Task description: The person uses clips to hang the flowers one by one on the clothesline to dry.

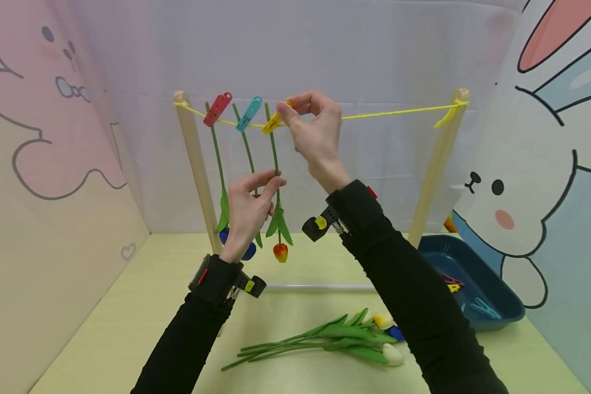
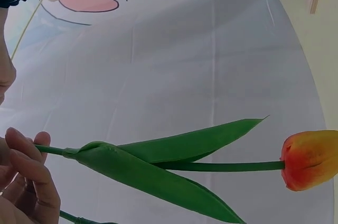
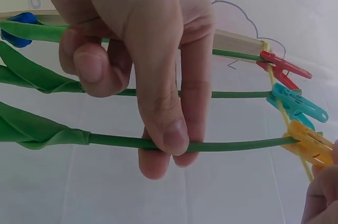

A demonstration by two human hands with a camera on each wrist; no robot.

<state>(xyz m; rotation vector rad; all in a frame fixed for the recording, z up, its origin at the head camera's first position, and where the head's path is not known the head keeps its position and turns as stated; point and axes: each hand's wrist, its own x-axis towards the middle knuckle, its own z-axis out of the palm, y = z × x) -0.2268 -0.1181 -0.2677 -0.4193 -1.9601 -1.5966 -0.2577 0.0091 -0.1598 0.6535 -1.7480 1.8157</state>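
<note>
An orange-red artificial tulip hangs head down, its green stem caught in a yellow clothespin on the yellow string. My right hand pinches that clothespin between thumb and fingers. Lower down, my left hand pinches the tulip's stem, plainly seen in the right wrist view. Left of it two blue tulips hang head down, partly behind the left hand. A red clothespin and a blue clothespin hold their stems. In the left wrist view the tulip's leaves spread below the fingers.
Two wooden posts carry the string. Several more tulips, with white, yellow and blue heads, lie on the table in front. A dark blue basin with loose clothespins stands at the right, partly behind the right sleeve.
</note>
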